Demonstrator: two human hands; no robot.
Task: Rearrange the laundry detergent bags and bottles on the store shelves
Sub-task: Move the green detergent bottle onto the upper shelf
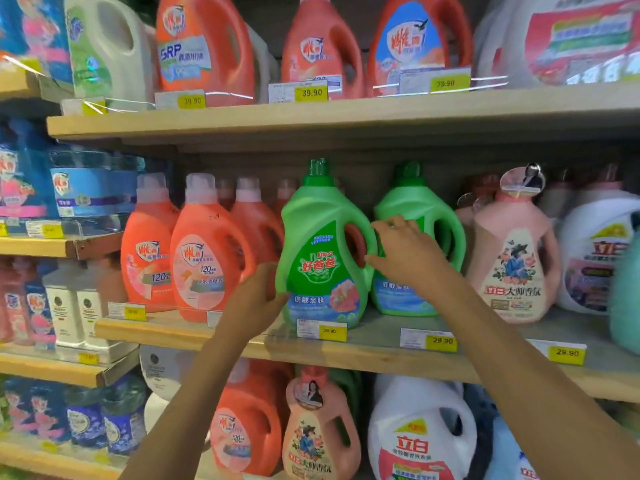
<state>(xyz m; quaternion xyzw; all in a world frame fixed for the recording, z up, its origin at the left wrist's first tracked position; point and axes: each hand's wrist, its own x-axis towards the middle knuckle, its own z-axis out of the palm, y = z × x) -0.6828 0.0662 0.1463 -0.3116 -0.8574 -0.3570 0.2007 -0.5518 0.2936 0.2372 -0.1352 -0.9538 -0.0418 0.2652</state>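
Store shelf (363,351) carries an upright green detergent bottle (320,258); left hand (258,292) presses its side, right hand (403,251) grips its handle, both grips holding it.

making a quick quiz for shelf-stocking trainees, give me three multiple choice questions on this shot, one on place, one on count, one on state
1. Where does the front green bottle stand?
A. middle shelf
B. top shelf
C. floor

2. How many green bottles are on the middle shelf?
A. one
B. two
C. four

3. What is the right hand doing?
A. hanging free
B. holding a price tag
C. gripping the front green bottle's handle

Key:
1 A, its base sits on the middle shelf above a yellow price tag.
2 B, a second green bottle stands behind the right hand.
3 C, the fingers curl at the handle, while the left hand steadies the bottle's side.
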